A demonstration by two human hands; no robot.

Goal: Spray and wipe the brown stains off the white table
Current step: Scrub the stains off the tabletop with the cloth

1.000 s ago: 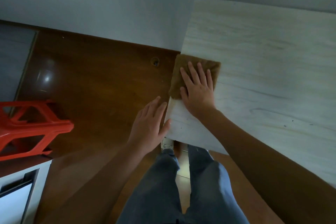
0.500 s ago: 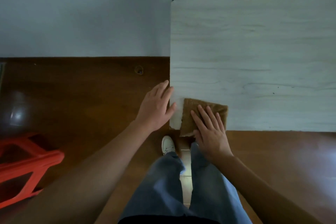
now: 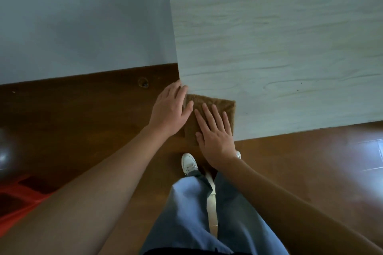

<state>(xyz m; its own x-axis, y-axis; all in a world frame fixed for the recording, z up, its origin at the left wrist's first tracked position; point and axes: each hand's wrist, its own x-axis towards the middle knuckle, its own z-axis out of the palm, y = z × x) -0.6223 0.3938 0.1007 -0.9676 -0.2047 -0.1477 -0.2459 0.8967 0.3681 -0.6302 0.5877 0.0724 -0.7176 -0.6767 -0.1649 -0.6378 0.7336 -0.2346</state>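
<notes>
The white wood-grain table [image 3: 279, 58] fills the upper right, its near-left corner just ahead of me. A brown cloth [image 3: 219, 105] lies flat on that corner, reaching the near edge. My right hand [image 3: 215, 132] presses flat on the cloth with fingers spread. My left hand [image 3: 170, 109] rests open against the table's left edge, thumb touching the cloth's left side. A few small dark specks [image 3: 298, 89] show on the table surface to the right. No spray bottle is in view.
A brown wooden floor [image 3: 83, 114] lies below and left of the table, with a grey wall [image 3: 83, 23] behind. A red plastic stool [image 3: 18, 198] sits at lower left. My legs in blue trousers [image 3: 207, 213] and white shoes [image 3: 188, 163] stand at the table corner.
My right hand slid the cloth from further up the left edge down to the near-left corner. My left hand moved up to the table's left edge beside the cloth.
</notes>
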